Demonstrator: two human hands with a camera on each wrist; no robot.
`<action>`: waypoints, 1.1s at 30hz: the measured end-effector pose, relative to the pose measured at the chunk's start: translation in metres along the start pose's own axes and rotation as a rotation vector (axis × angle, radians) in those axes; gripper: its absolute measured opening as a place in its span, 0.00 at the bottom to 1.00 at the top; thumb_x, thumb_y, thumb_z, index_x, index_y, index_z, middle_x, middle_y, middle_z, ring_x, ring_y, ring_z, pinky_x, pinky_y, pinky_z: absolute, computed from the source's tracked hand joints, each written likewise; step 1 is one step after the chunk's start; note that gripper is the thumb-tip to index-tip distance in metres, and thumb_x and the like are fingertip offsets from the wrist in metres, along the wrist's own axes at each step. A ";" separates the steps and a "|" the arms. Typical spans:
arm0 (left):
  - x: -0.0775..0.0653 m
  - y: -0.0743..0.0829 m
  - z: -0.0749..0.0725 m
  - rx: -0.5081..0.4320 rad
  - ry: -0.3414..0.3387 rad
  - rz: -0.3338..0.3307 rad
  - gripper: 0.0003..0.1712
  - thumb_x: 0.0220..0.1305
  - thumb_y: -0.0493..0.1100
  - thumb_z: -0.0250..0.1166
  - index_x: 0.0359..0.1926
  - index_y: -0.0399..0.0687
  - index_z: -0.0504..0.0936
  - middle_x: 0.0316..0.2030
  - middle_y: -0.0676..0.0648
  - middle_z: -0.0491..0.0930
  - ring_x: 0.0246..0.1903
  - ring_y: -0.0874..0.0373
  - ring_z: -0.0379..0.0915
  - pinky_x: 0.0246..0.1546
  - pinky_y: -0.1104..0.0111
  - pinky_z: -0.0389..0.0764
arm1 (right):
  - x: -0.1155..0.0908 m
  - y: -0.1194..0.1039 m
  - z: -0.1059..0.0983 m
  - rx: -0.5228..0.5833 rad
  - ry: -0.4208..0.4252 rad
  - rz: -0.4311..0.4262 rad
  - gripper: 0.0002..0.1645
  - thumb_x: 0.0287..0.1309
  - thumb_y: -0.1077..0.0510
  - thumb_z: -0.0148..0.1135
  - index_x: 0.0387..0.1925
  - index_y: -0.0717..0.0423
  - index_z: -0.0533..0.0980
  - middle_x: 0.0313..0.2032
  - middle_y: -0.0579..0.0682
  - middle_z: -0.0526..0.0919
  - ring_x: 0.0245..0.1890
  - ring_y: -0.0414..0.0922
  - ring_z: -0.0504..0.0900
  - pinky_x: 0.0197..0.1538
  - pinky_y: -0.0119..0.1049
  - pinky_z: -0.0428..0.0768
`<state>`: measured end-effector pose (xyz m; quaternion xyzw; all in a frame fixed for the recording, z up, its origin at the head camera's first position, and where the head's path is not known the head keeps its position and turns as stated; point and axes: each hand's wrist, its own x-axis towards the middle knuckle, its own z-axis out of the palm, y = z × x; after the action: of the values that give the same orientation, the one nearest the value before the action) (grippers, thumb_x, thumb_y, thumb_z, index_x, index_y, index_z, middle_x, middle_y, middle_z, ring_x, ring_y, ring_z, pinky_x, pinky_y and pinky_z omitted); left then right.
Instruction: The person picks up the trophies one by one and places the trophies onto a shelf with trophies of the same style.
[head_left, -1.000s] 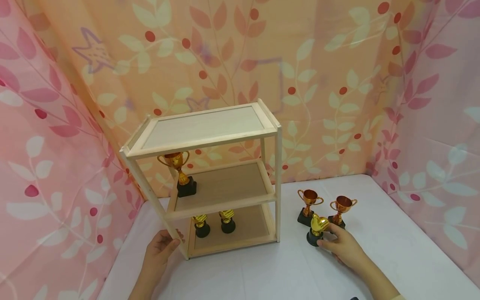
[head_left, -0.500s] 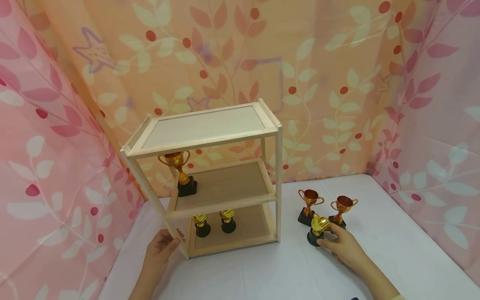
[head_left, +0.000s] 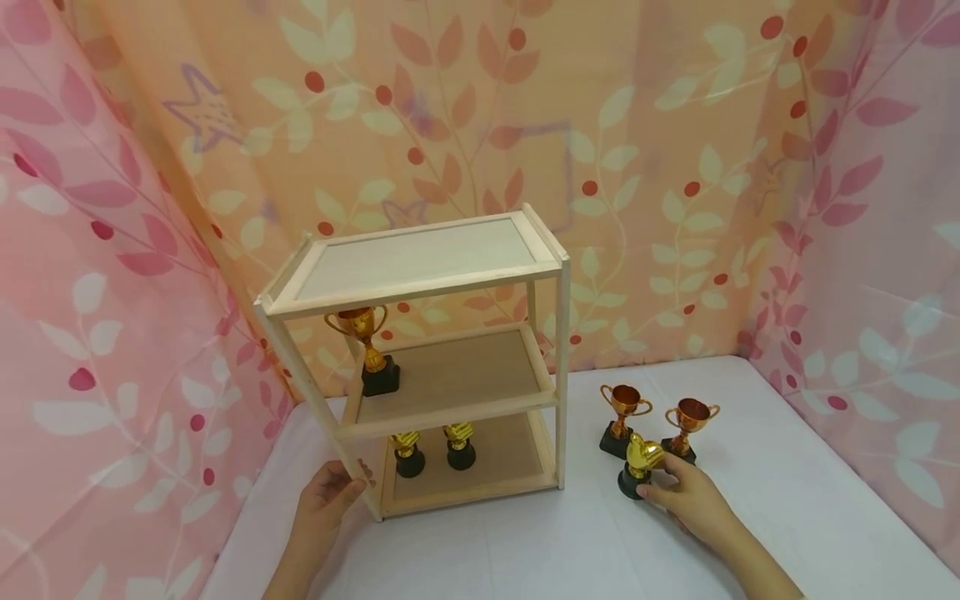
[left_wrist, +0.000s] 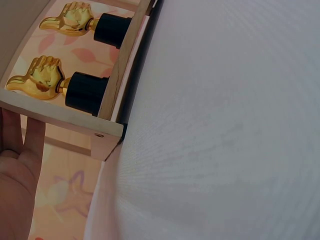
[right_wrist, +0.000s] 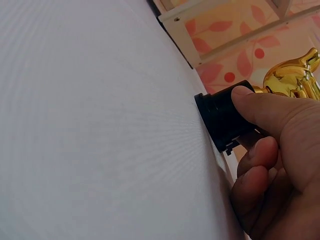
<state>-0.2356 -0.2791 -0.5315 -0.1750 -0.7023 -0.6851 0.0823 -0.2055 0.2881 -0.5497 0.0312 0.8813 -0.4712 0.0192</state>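
A light wooden three-tier shelf [head_left: 450, 412] stands on a white-covered table. My left hand [head_left: 324, 507] grips its left front post near the bottom, thumb in front and fingertips showing past the post. On the bottom tier stand two gold thumbs-up trophies [left_wrist: 42, 80] with round black bases. The middle tier bears a gold two-handled cup trophy [head_left: 380, 375] at its left. Right of the shelf, my right hand [head_left: 693, 502] pinches another gold thumbs-up trophy [right_wrist: 225, 115] by its black base, which is upright at the tablecloth.
Two copper-coloured cup trophies, one on the left [head_left: 625, 404] and one on the right [head_left: 690, 417], stand just behind the held trophy. Floral curtains [head_left: 660, 208] close in the back and both sides of the table [head_left: 525, 550].
The head view has shifted slightly, so everything sits a little lower and further right. Both hands keep their holds, and the trophies stay in place.
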 end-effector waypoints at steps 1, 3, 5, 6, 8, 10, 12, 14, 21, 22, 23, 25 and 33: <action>0.000 0.000 0.001 0.001 0.003 -0.004 0.13 0.67 0.30 0.57 0.50 0.31 0.68 0.45 0.49 0.79 0.44 0.59 0.79 0.50 0.69 0.81 | 0.000 0.000 0.000 0.010 -0.002 0.003 0.34 0.48 0.40 0.72 0.55 0.43 0.71 0.56 0.57 0.77 0.09 0.40 0.67 0.13 0.37 0.72; -0.001 0.001 0.002 0.015 0.013 -0.013 0.13 0.67 0.31 0.58 0.50 0.32 0.68 0.45 0.50 0.79 0.44 0.59 0.79 0.50 0.70 0.81 | -0.001 0.000 0.000 0.009 0.000 0.002 0.34 0.48 0.40 0.72 0.55 0.44 0.72 0.56 0.58 0.77 0.09 0.40 0.66 0.13 0.36 0.72; -0.002 0.000 0.002 0.026 0.011 -0.015 0.13 0.66 0.31 0.58 0.50 0.31 0.68 0.45 0.50 0.79 0.44 0.60 0.78 0.49 0.70 0.81 | -0.003 0.000 0.001 -0.001 0.008 0.011 0.35 0.47 0.40 0.72 0.56 0.45 0.72 0.56 0.58 0.77 0.09 0.40 0.67 0.13 0.36 0.73; -0.003 0.000 0.003 0.028 0.013 -0.020 0.13 0.66 0.31 0.58 0.50 0.31 0.69 0.45 0.50 0.79 0.44 0.60 0.78 0.49 0.70 0.81 | -0.004 0.000 0.002 0.001 0.008 0.016 0.35 0.47 0.40 0.72 0.55 0.45 0.72 0.56 0.58 0.77 0.09 0.40 0.68 0.13 0.36 0.73; -0.004 -0.001 0.003 0.030 0.008 -0.022 0.13 0.66 0.31 0.58 0.50 0.30 0.69 0.44 0.50 0.79 0.44 0.60 0.78 0.49 0.70 0.81 | -0.006 0.002 0.003 -0.007 0.012 0.028 0.35 0.46 0.39 0.72 0.55 0.46 0.72 0.56 0.59 0.77 0.10 0.40 0.68 0.15 0.36 0.74; -0.004 -0.002 0.005 0.041 0.018 -0.048 0.14 0.67 0.32 0.58 0.50 0.31 0.69 0.44 0.49 0.79 0.44 0.59 0.78 0.49 0.69 0.81 | -0.008 0.003 0.002 0.002 0.016 0.035 0.36 0.46 0.40 0.73 0.55 0.47 0.72 0.56 0.60 0.77 0.11 0.40 0.69 0.15 0.36 0.74; -0.004 -0.002 0.006 0.058 0.038 -0.079 0.14 0.67 0.35 0.59 0.50 0.33 0.70 0.44 0.48 0.79 0.44 0.59 0.78 0.48 0.70 0.81 | -0.008 0.003 0.001 0.018 0.016 0.029 0.33 0.47 0.41 0.72 0.53 0.46 0.73 0.56 0.60 0.77 0.11 0.39 0.67 0.15 0.35 0.74; -0.003 0.000 0.007 0.079 0.051 -0.085 0.14 0.67 0.36 0.59 0.50 0.34 0.70 0.44 0.45 0.78 0.44 0.60 0.78 0.48 0.70 0.81 | -0.007 0.003 0.000 0.024 0.019 0.009 0.30 0.48 0.41 0.72 0.51 0.46 0.74 0.56 0.59 0.77 0.11 0.39 0.67 0.15 0.35 0.74; -0.002 0.005 0.002 0.099 0.018 -0.043 0.13 0.68 0.35 0.57 0.51 0.33 0.69 0.46 0.42 0.78 0.46 0.60 0.77 0.50 0.71 0.81 | -0.005 -0.002 0.001 0.070 0.009 -0.010 0.27 0.49 0.42 0.72 0.48 0.47 0.74 0.52 0.58 0.77 0.10 0.38 0.66 0.13 0.35 0.73; -0.002 0.005 0.001 0.107 0.018 -0.049 0.13 0.69 0.36 0.57 0.51 0.34 0.70 0.45 0.42 0.78 0.46 0.60 0.77 0.49 0.71 0.81 | -0.005 -0.002 0.001 0.069 0.013 -0.007 0.28 0.49 0.42 0.72 0.49 0.47 0.73 0.53 0.59 0.77 0.10 0.38 0.67 0.13 0.35 0.73; -0.002 0.005 0.001 0.111 0.021 -0.058 0.13 0.69 0.37 0.57 0.51 0.35 0.70 0.45 0.43 0.78 0.45 0.60 0.77 0.48 0.71 0.81 | -0.004 -0.002 0.001 0.066 0.017 -0.003 0.29 0.49 0.42 0.72 0.51 0.47 0.73 0.54 0.60 0.77 0.11 0.39 0.67 0.13 0.36 0.73; -0.003 0.005 0.001 0.113 0.028 -0.069 0.13 0.69 0.37 0.57 0.51 0.36 0.70 0.45 0.44 0.79 0.45 0.61 0.77 0.47 0.71 0.81 | -0.004 -0.003 0.002 0.043 0.025 0.013 0.33 0.48 0.41 0.72 0.54 0.47 0.72 0.55 0.61 0.76 0.11 0.40 0.69 0.14 0.36 0.74; -0.003 0.003 0.004 0.089 0.046 -0.033 0.13 0.66 0.34 0.59 0.50 0.33 0.70 0.45 0.45 0.79 0.44 0.59 0.79 0.49 0.70 0.81 | -0.003 -0.006 0.000 0.017 0.036 0.033 0.43 0.46 0.40 0.73 0.62 0.49 0.68 0.58 0.64 0.74 0.13 0.41 0.70 0.15 0.36 0.74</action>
<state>-0.2313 -0.2751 -0.5298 -0.1438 -0.7327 -0.6584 0.0950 -0.2033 0.2844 -0.5443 0.0543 0.8768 -0.4776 0.0109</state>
